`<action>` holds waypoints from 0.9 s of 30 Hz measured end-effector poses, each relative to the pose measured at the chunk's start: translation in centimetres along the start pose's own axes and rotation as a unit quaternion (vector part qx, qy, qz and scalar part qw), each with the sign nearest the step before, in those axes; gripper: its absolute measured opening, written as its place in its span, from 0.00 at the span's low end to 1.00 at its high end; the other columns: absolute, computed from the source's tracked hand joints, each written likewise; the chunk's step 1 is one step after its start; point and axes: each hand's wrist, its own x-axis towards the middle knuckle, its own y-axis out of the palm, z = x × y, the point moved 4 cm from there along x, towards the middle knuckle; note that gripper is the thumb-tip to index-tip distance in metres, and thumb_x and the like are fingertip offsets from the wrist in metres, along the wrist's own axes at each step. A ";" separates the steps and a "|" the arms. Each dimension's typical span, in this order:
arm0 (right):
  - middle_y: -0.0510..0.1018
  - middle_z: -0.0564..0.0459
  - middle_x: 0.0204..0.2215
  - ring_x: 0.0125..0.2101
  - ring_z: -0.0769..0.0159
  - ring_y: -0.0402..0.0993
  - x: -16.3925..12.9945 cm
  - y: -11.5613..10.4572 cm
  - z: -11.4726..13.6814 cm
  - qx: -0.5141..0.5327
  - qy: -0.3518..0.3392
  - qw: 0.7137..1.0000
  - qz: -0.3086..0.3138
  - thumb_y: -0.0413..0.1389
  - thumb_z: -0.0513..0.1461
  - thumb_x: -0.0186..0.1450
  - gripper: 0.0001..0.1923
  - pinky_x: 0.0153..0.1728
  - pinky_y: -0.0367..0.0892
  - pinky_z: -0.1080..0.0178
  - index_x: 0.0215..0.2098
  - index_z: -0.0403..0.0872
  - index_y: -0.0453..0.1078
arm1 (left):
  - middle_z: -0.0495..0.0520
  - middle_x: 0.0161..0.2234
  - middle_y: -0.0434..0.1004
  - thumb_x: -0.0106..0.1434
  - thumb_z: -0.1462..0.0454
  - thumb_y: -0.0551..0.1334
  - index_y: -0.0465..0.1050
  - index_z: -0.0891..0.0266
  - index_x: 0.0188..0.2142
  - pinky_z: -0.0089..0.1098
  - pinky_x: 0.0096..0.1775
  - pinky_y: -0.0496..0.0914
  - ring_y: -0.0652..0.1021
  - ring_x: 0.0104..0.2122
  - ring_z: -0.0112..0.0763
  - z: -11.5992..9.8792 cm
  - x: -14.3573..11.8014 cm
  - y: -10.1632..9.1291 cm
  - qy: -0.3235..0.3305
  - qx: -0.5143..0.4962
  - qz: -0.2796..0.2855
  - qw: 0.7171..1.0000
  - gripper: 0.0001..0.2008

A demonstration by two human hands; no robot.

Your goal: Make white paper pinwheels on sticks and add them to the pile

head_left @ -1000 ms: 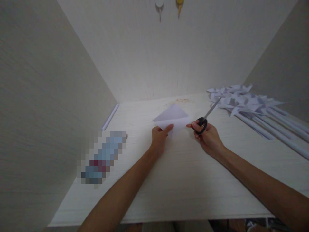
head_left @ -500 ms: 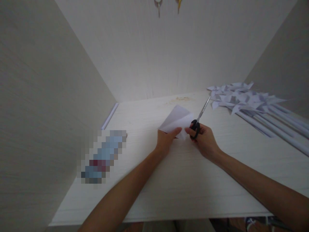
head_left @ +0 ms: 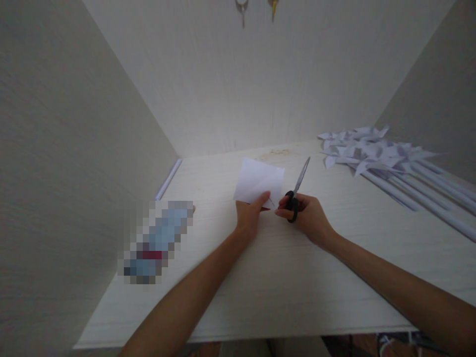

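Note:
My left hand [head_left: 248, 216] pinches the near edge of a white sheet of paper [head_left: 259, 183] and holds it up off the pale wooden table [head_left: 282, 277]. My right hand [head_left: 307, 216] grips black-handled scissors [head_left: 296, 191], blades closed and pointing up and away just right of the paper. The right thumb and fingertips also touch the paper's near right corner.
A pile of white paper pinwheels on white sticks [head_left: 386, 161] lies at the far right of the table. A blurred, pixelated object [head_left: 158, 240] lies at the left. A white strip [head_left: 169, 178] runs along the left wall. Two hooks [head_left: 256, 9] hang on the back wall.
The paper has gone from a folded triangle lying near the table to an opened, raised sheet. My right hand with the scissors has moved left, closer to the left hand.

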 end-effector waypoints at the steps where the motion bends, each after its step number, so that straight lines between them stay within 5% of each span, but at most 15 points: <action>1: 0.73 0.55 0.21 0.23 0.71 0.69 0.0 0.0 0.1 -0.002 -0.001 1.000 -0.002 0.64 0.40 0.41 0.14 0.25 0.65 0.66 0.24 0.44 0.67 | 0.53 0.30 0.75 0.42 0.64 0.66 0.72 0.65 0.33 0.28 0.24 0.71 0.75 0.27 0.30 0.0 0.0 0.0 0.003 -0.001 0.002 1.000 0.16; 27: 0.66 0.59 0.17 0.19 0.76 0.59 0.1 -0.3 -0.4 0.010 -0.021 0.999 -0.032 0.63 0.43 0.42 0.15 0.19 0.57 0.69 0.21 0.44 0.64 | 0.55 0.31 0.76 0.44 0.62 0.65 0.72 0.65 0.33 0.27 0.26 0.71 0.75 0.28 0.31 -0.3 -0.4 0.3 0.015 0.070 0.050 0.996 0.15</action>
